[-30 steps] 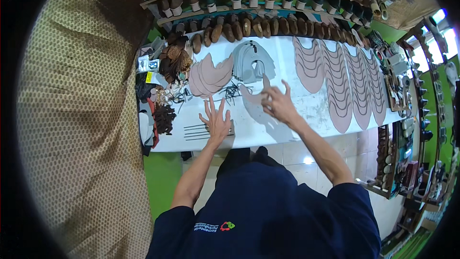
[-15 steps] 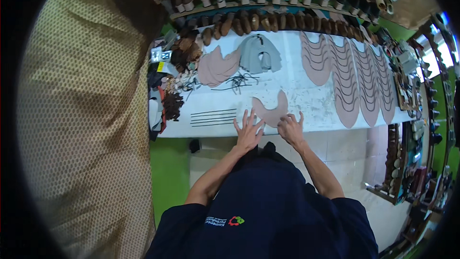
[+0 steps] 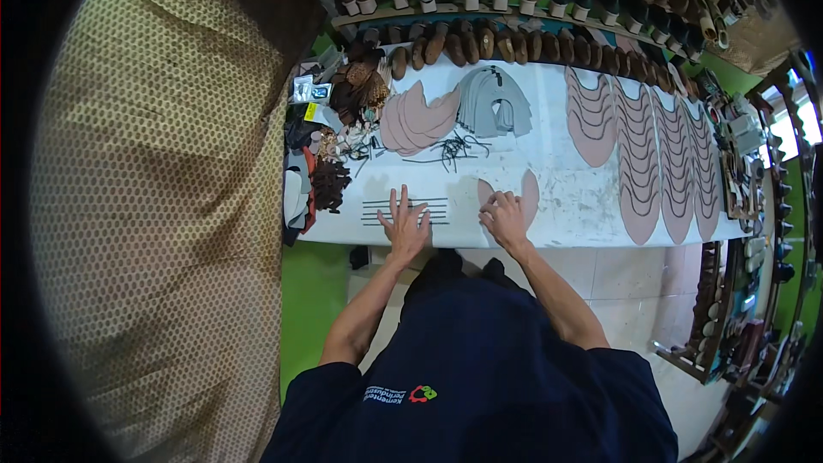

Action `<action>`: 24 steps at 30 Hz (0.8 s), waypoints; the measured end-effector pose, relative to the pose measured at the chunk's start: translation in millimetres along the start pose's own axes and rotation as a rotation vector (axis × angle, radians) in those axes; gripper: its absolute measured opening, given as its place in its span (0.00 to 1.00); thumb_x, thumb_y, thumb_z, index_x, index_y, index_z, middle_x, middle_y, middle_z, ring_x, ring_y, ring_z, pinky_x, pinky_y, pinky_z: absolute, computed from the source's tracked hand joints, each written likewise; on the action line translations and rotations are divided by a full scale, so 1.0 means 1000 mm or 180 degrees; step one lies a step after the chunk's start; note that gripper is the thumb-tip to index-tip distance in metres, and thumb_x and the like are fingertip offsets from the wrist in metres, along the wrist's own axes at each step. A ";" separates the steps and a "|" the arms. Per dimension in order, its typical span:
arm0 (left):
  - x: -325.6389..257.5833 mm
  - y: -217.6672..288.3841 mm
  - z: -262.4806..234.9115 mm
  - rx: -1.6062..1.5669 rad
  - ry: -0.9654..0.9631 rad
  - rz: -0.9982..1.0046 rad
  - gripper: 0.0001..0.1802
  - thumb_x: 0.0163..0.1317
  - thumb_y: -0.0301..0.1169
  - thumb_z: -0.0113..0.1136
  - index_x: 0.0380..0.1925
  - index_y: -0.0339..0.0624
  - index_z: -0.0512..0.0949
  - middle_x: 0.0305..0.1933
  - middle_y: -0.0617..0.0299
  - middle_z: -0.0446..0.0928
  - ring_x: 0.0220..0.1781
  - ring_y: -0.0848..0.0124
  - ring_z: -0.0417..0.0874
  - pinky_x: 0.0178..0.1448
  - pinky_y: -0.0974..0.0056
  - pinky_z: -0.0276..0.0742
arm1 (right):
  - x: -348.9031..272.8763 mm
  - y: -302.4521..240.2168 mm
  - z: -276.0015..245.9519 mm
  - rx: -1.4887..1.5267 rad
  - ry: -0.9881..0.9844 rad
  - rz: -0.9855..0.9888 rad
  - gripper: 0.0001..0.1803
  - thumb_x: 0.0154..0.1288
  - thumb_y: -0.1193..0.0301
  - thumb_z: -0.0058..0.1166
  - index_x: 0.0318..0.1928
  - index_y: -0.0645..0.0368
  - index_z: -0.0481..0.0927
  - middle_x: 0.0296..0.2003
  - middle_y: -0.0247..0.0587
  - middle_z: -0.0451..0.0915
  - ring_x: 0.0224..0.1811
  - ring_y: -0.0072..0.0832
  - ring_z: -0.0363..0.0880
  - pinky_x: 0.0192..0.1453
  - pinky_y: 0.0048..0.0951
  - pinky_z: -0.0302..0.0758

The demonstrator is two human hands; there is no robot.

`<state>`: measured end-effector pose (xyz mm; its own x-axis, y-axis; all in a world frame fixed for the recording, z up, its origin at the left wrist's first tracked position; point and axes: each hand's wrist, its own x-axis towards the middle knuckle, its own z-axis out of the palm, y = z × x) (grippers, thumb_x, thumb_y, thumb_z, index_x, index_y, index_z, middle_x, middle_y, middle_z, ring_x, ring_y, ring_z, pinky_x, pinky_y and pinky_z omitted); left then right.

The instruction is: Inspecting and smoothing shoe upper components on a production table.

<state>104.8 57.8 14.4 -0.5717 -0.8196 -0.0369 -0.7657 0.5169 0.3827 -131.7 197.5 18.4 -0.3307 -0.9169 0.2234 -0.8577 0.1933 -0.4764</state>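
My left hand lies flat with fingers spread on a few thin dark strips laid side by side near the front edge of the white worktable. My right hand rests palm-down on a pinkish cut shoe-upper piece, fingers apart. Neither hand grips anything. A stack of pink upper pieces and a stack of grey ones lie farther back, with loose black laces between them and my hands.
Rows of overlapping pink upper pieces cover the table's right part. Clutter of scraps and small items sits at the left end. Shelves of shoe lasts and shoes line the back. A patterned beige surface fills the left.
My left hand slid left off the pink piece onto the dark strips. My right hand stayed on the pink piece, which had been pulled toward the front edge a second ago.
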 end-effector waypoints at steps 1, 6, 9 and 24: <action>0.005 -0.002 0.000 -0.0086 0.0075 -0.0041 0.14 0.71 0.43 0.65 0.50 0.56 0.90 0.89 0.53 0.51 0.91 0.47 0.40 0.76 0.13 0.33 | 0.007 -0.006 0.005 0.0020 -0.0137 0.0047 0.06 0.62 0.63 0.69 0.37 0.48 0.92 0.47 0.32 0.81 0.57 0.36 0.75 0.64 0.46 0.66; 0.029 -0.018 -0.001 -0.0115 0.0101 0.0321 0.10 0.68 0.40 0.68 0.46 0.55 0.89 0.89 0.54 0.53 0.91 0.48 0.41 0.76 0.14 0.36 | 0.037 -0.029 0.033 0.0050 -0.0205 0.0072 0.07 0.62 0.62 0.70 0.39 0.46 0.92 0.47 0.32 0.82 0.57 0.37 0.76 0.63 0.47 0.66; 0.044 -0.019 0.000 -0.0294 -0.0104 0.0487 0.09 0.67 0.39 0.70 0.44 0.55 0.89 0.87 0.53 0.55 0.90 0.48 0.42 0.76 0.16 0.34 | 0.054 -0.034 0.046 0.0070 -0.0256 0.0063 0.07 0.62 0.62 0.70 0.39 0.44 0.93 0.47 0.31 0.82 0.57 0.37 0.76 0.63 0.46 0.67; 0.086 -0.021 0.015 -0.0810 -0.0691 0.1150 0.12 0.63 0.41 0.75 0.45 0.55 0.91 0.85 0.55 0.60 0.90 0.48 0.44 0.76 0.14 0.32 | 0.086 -0.045 0.058 -0.0678 -0.0774 -0.0432 0.09 0.69 0.63 0.63 0.44 0.52 0.85 0.49 0.35 0.79 0.56 0.36 0.75 0.62 0.47 0.67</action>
<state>67.5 -19.6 -10.2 -0.8564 -0.5146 -0.0414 -0.4263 0.6598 0.6188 -98.9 89.9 10.0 -0.1266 -0.9906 0.0512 -0.9588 0.1090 -0.2623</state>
